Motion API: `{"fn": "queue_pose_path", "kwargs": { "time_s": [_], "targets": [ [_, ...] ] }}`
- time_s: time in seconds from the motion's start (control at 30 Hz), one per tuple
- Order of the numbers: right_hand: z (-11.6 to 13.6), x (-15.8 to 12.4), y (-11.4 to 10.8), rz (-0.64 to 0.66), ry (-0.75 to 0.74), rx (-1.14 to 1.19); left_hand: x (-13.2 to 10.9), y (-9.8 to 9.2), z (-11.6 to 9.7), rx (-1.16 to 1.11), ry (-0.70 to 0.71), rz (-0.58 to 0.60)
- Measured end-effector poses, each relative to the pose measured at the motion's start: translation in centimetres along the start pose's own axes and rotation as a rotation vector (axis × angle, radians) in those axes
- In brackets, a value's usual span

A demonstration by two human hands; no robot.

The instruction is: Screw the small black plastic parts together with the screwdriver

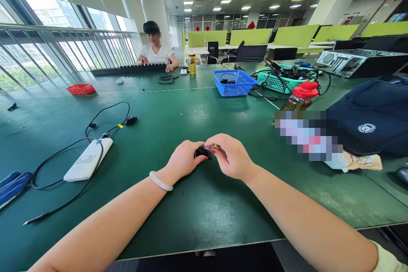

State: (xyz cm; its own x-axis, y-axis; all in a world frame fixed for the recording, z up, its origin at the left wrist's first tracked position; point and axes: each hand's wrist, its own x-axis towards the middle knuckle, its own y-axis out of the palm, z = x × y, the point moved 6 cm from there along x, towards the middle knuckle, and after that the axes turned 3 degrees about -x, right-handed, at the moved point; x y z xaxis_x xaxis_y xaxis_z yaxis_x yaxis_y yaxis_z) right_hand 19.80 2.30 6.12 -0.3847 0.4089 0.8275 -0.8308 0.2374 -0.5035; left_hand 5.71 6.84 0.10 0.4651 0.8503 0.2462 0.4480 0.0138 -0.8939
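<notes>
My left hand (184, 160), with a pale bangle at its wrist, grips a small black part (202, 152) low over the green table (204, 216). Close beside it, my right hand (232, 157) pinches a slim, light-coloured object (213, 147) between thumb and fingers. That object's near end meets or lies just over the top of the black part; the exact contact is too small to tell. The fingers hide much of both items.
A white power bank (88, 160) with black cables lies left. Beyond are a red tray (80, 89), blue basket (234, 83) and green basket (277, 80). A red-lidded bottle (299, 95) and dark bag (372, 114) stand right. A person (156, 53) sits across the table.
</notes>
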Motion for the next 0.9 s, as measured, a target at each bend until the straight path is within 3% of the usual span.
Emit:
{"fn": "queue_pose_path", "kwargs": {
  "time_s": [0.43,0.9],
  "targets": [
    [2.1,0.1,0.9,0.171,-0.163,0.103,0.4,1.1,0.6,0.012,0.123,0.001],
    [-0.3,-0.1,-0.4,0.042,-0.007,0.035,0.1,0.4,-0.1,-0.020,0.134,-0.009]
  ]
}}
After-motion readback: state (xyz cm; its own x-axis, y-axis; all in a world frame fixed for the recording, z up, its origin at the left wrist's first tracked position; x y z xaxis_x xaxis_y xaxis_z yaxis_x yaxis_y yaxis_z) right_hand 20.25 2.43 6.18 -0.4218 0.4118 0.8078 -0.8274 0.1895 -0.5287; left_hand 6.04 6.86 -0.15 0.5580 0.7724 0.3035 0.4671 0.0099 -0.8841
